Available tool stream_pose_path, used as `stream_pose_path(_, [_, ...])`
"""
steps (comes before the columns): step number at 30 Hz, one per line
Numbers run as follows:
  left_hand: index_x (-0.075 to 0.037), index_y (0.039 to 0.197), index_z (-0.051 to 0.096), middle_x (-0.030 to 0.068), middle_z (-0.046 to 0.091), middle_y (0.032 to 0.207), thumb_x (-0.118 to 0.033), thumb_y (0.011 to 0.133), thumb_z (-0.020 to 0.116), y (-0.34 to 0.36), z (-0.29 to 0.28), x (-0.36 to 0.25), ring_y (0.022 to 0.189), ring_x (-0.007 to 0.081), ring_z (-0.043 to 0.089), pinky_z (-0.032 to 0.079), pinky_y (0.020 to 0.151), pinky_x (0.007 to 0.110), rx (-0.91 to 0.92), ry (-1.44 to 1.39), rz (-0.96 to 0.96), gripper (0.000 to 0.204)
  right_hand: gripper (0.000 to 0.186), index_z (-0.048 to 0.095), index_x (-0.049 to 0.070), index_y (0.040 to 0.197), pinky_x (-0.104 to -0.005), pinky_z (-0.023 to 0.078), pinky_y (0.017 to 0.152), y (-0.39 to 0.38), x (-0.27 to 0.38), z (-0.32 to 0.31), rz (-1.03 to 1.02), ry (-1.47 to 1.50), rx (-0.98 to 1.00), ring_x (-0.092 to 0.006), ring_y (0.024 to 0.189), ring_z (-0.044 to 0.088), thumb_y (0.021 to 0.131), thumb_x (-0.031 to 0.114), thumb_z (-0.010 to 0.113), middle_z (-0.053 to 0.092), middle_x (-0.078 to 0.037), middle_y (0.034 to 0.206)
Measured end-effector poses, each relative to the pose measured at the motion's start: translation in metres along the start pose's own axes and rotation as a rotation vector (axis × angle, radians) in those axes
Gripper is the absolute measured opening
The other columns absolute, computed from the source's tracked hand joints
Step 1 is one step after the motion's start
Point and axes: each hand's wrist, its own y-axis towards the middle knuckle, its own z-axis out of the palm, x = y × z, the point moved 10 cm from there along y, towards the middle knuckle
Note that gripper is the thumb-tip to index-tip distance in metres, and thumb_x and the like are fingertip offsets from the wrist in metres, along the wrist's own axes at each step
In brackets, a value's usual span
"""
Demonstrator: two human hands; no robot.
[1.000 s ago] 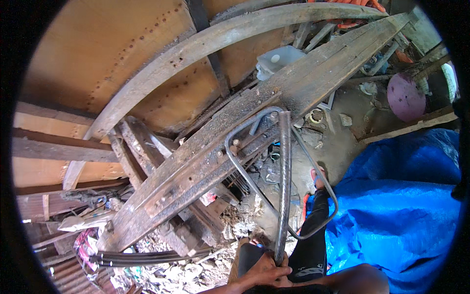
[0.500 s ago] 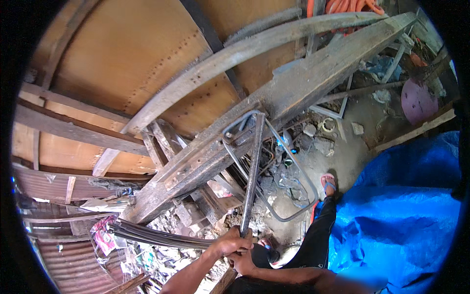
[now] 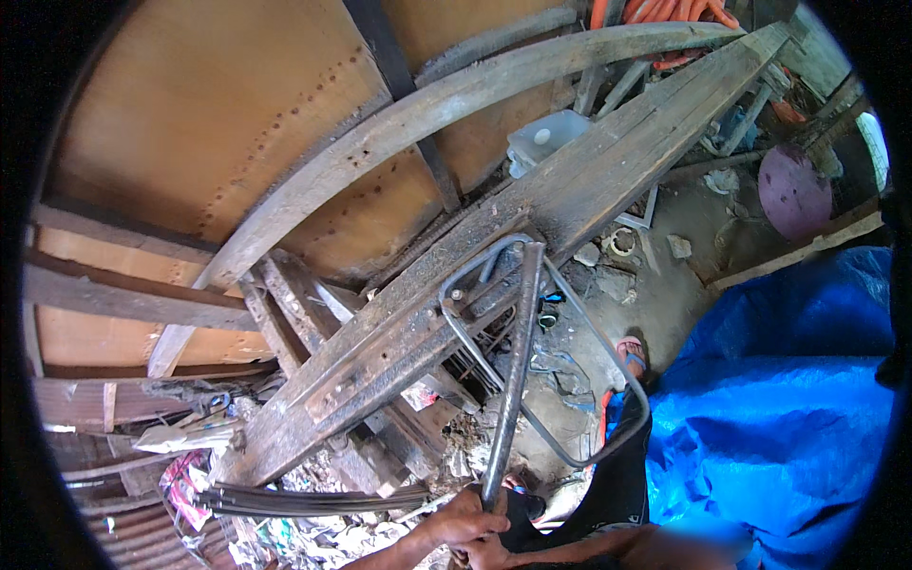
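A long dark metal pipe [image 3: 514, 380] slants up from my hands to the wooden beam. My left hand [image 3: 464, 518] is wrapped round its lower end. Just below, my right hand [image 3: 486, 552] is closed against the same end, its fingers partly hidden. The pipe's far end meets a bent metal rod frame [image 3: 600, 334], a rounded loop whose upper corner rests at the edge of the thick wooden beam [image 3: 608, 142]. The frame's lower corner hangs out over the floor, near my foot. How pipe and frame join is hard to make out.
A bundle of thin metal rods [image 3: 313, 500] lies below the beam's near end, among scraps. A blue tarp [image 3: 769, 418] covers the right side. A curved timber [image 3: 456, 106] runs behind the beam. A white container [image 3: 549, 138] and a pink round thing [image 3: 796, 193] lie farther off.
My hands and the pipe's lower end have moved down and slightly right in view. The frame's lower corner has shifted right, now overlapping my leg. The whole view has also shifted a little.
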Motion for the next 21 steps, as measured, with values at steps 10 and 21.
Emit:
stream_pose_path(10, [-0.006,0.06,0.056,-0.003,0.049,0.052,-0.021,0.07,0.069,-0.016,-0.047,0.014,0.047,0.0062,0.043,0.033,0.041,0.023,-0.019,0.167,-0.16,0.022,0.012,0.06,0.004,0.069,-0.0274,0.041,0.048,0.038,-0.022,0.056,0.345,0.319,0.162,-0.0105,0.058,0.052,0.077,0.013,0.06,0.055,-0.001,0.062])
stream_pose_path(21, [-0.002,0.076,0.061,0.0064,0.059,0.064,-0.042,0.062,0.076,-0.044,0.084,0.054,0.058,0.0191,0.051,0.043,0.058,0.034,-0.242,0.276,-0.279,0.045,0.017,0.057,0.004,0.082,-0.0303,0.047,0.069,-0.106,0.017,0.033,0.267,0.255,0.69,-0.015,0.076,0.059,0.085,0.02,0.059,0.059,-0.006,0.075])
